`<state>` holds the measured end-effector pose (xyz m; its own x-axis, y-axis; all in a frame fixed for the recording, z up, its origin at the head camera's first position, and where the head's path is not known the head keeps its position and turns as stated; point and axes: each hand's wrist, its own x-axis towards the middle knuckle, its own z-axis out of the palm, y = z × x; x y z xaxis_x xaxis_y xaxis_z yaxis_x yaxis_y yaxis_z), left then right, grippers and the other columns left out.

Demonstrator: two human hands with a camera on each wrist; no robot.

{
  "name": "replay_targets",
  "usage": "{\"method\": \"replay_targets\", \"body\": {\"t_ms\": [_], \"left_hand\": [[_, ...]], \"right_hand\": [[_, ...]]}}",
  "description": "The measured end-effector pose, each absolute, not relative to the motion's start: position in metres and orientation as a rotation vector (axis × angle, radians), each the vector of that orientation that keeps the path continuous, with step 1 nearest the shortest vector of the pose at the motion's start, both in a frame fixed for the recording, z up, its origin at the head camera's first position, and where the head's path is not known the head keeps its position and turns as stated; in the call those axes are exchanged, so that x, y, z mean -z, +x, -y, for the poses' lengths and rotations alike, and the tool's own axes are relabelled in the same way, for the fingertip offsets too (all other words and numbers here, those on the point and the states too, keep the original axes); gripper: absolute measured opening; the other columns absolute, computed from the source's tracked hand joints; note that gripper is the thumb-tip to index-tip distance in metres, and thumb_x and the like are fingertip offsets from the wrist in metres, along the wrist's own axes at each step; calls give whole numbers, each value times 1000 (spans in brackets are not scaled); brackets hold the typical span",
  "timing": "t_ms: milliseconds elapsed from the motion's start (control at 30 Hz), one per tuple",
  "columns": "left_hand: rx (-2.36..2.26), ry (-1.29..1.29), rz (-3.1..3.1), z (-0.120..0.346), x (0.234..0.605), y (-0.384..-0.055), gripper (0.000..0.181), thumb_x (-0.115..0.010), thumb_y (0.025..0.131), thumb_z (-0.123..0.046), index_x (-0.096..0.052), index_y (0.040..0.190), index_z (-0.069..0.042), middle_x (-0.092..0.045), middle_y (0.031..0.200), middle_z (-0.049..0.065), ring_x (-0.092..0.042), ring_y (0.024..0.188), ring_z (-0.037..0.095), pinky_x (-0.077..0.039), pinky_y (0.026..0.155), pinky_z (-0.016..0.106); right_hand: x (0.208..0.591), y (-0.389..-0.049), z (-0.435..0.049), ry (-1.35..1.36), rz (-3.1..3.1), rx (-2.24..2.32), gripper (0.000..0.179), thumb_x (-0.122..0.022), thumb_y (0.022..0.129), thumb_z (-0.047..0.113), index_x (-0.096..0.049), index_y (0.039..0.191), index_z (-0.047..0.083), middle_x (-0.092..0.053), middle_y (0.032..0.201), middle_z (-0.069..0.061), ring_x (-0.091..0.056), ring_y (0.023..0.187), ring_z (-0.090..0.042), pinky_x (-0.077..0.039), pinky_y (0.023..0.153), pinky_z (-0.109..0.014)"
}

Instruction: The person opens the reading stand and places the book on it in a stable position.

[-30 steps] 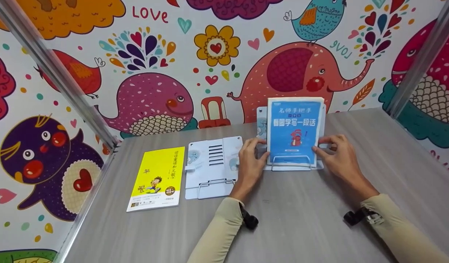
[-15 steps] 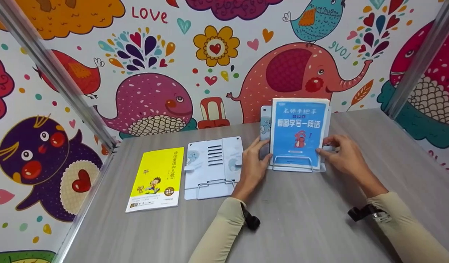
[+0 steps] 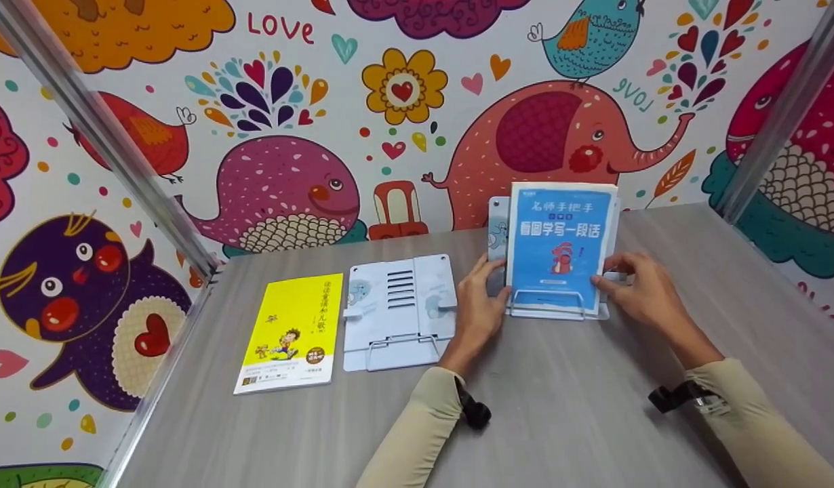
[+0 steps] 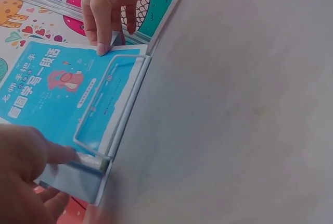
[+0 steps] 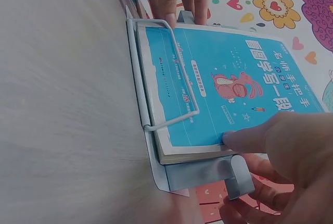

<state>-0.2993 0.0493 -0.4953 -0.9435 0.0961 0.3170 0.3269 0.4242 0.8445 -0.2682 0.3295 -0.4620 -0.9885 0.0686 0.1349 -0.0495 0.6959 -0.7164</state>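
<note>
The left hand (image 3: 479,303) gripped the white metal bookstand (image 3: 498,227). The right hand (image 3: 645,290) clamped the blue rectangular book (image 3: 558,240) against it. Rear fingertip contact appeared partly hidden.

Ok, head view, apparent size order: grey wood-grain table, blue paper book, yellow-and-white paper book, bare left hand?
1. Grey wood-grain table
2. Blue paper book, yellow-and-white paper book: too alike to rank
3. Bare left hand

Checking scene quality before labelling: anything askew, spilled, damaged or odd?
Nothing stands out. The blue book rests on its stand, wire holder across its lower cover, left hand and right hand at its sides. The yellow book lies flat. No visible spill or damage.
</note>
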Motion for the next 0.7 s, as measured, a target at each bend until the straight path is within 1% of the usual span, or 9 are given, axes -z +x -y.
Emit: {"method": "replay_targets", "body": {"t_ms": [133, 233, 333, 400, 467, 533, 633, 700], "left_hand": [[1533, -389, 2496, -45, 492, -299, 53, -78, 98, -2, -67, 148, -16, -46, 171, 11, -46, 158, 29, -41, 126, 44], [1537, -411, 2533, -42, 490, -299, 55, -76, 99, -2, -65, 151, -17, -41, 174, 12, -43, 160, 30, -40, 127, 45], [1544, -443, 2562, -38, 487, -297, 57, -74, 101, -4, -61, 155, -19, -37, 176, 10, -40, 162, 31, -38, 128, 46], [1538, -459, 2572, -34, 485, -296, 58, -73, 101, -5, -60, 156, -20, -36, 177, 12, -38, 162, 32, -38, 129, 48], [1540, -459, 2586, -29, 481, -293, 59, -73, 102, -7, -59, 157, -22, -35, 177, 11, -37, 163, 32, -38, 129, 49], [1537, -460, 2596, -23, 477, -291, 58, -74, 102, -8, -59, 156, -21, -36, 176, 12, -37, 163, 33, -37, 129, 51], [1520, -482, 2602, -9, 472, -289, 55, -73, 102, -10, -58, 155, -19, -38, 175, 14, -36, 163, 35, -34, 131, 56], [1499, -509, 2601, 2, 469, -287, 54, -73, 103, -11, -59, 154, -18, -40, 173, 15, -37, 162, 35, -33, 131, 57]], "right_hand": [[462, -268, -327, -27, 2746, -1180, 47, -77, 102, 34, -65, 133, 1, -55, 136, -24, -50, 126, -43, -47, 108, -61], [461, -267, -324, -39, 2716, -1188, 50, -76, 102, 33, -62, 138, 0, -52, 143, -25, -48, 131, -46, -46, 113, -66], [460, -265, -320, -69, 2645, -1185, 56, -75, 103, 32, -56, 148, 3, -46, 151, -27, -42, 139, -48, -44, 116, -71], [459, -263, -315, -101, 2558, -1176, 62, -73, 103, 33, -49, 155, 8, -41, 157, -24, -39, 143, -46, -43, 117, -71], [458, -261, -308, -127, 2442, -1162, 66, -72, 103, 32, -44, 160, 12, -37, 163, -19, -35, 147, -41, -43, 119, -68], [457, -259, -299, -126, 2313, -1145, 66, -71, 103, 29, -42, 161, 15, -34, 167, -13, -34, 151, -33, -43, 121, -63], [457, -256, -284, -64, 2175, -1121, 62, -72, 101, 19, -46, 156, 13, -35, 169, -5, -35, 152, -21, -47, 119, -52], [458, -254, -274, -1, 2143, -1116, 59, -73, 99, 13, -49, 153, 12, -39, 167, -3, -38, 150, -17, -48, 116, -43]]}}
